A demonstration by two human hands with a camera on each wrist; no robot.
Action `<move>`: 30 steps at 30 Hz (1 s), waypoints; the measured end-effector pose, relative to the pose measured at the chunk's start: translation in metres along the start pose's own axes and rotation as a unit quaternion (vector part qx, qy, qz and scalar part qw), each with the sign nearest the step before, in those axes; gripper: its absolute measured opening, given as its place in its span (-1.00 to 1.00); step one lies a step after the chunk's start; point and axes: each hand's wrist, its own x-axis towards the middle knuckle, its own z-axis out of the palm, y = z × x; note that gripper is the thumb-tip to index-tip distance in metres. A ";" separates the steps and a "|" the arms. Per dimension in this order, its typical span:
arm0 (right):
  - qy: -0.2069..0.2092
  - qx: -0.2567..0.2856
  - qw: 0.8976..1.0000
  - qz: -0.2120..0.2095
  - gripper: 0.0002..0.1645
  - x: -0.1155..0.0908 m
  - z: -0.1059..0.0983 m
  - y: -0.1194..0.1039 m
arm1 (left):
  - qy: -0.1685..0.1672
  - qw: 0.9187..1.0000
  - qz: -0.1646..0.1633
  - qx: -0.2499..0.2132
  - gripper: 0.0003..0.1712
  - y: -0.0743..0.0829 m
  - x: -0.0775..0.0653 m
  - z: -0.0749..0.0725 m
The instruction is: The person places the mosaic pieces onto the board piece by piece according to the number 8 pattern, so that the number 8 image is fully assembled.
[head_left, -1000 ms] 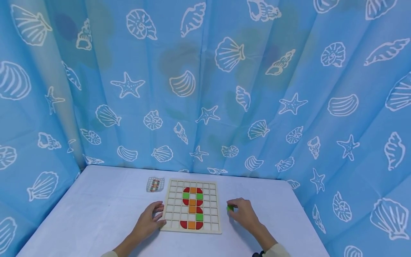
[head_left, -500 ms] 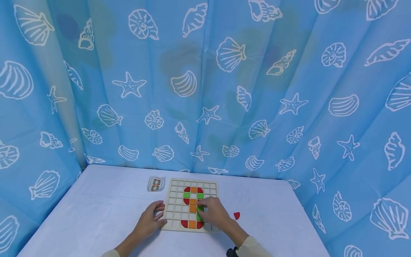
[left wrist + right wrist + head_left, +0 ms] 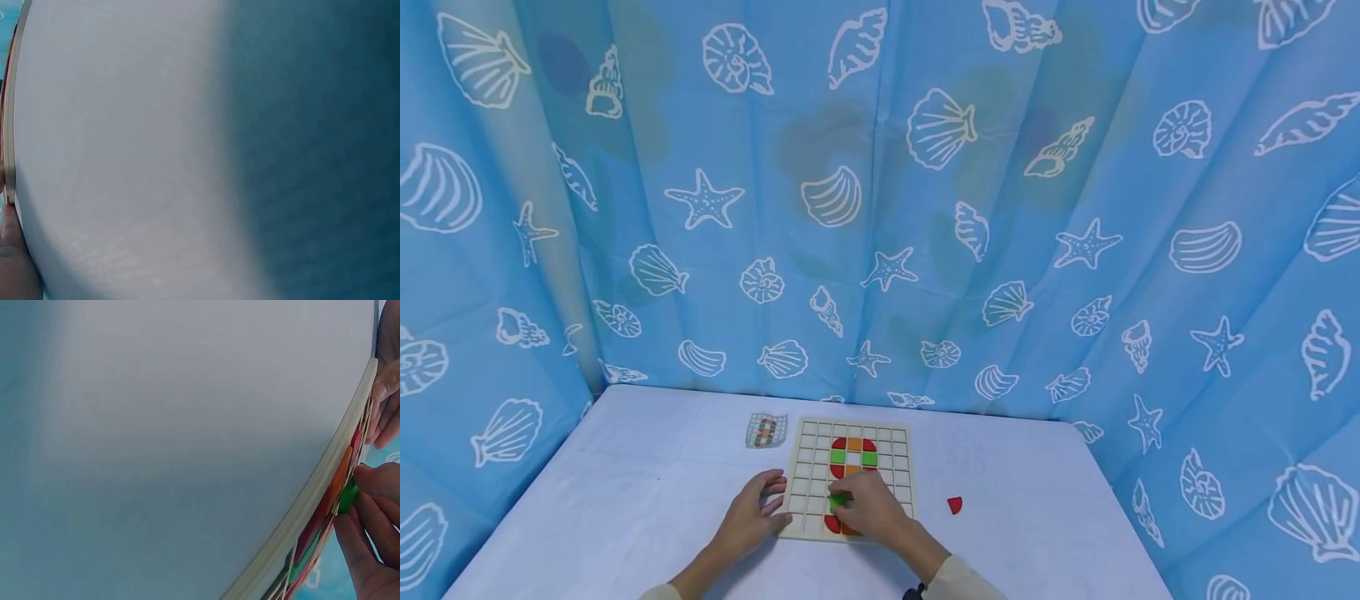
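My right hand [image 3: 867, 502] pinches a green tile [image 3: 837, 501] between thumb and fingertips, low over the lower middle of the square grid board [image 3: 808, 479]. In the right wrist view the green tile [image 3: 348, 497] stands tilted at the board's surface. Red rounded-corner tiles [image 3: 838, 472], orange square tiles [image 3: 854, 445] and green square tiles [image 3: 869, 459] lie in the grid's cells; the right hand hides part of the pattern. My left hand [image 3: 751, 514] rests against the board's left edge, its thumb at the near left corner and its fingers loosely bent.
A small card [image 3: 766, 431] with a coloured grid pattern lies behind the board's left side. One loose red rounded-corner tile [image 3: 955, 505] lies right of the board on the white tablecloth [image 3: 1015, 500]. A blue shell-print curtain [image 3: 880, 208] surrounds the table's back and sides.
My right hand has moved left from beside the board to over its lower middle, carrying the green tile. The loose red tile on the right has come into view. My left hand stays put.
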 end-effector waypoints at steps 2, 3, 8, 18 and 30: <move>-0.001 -0.001 1.000 0.002 -0.66 0.001 0.002 0.000 | 0.000 1.000 -0.009 0.003 -0.18 0.000 0.001 0.000; -0.002 -0.001 1.000 0.003 -0.66 0.002 0.003 -0.001 | 0.000 1.000 -0.012 0.006 -0.18 0.000 0.001 0.001; 0.000 -0.009 1.000 0.009 -0.66 0.003 0.008 -0.002 | -0.001 1.000 -0.017 0.009 -0.18 0.000 0.001 0.000; 0.000 0.017 1.000 0.023 -0.68 0.005 0.008 -0.002 | -0.001 1.000 -0.014 0.009 -0.18 -0.002 0.001 0.000; -0.002 0.054 0.999 0.009 -0.74 0.005 0.006 0.003 | 0.006 1.000 -0.011 0.009 -0.17 -0.003 0.002 0.002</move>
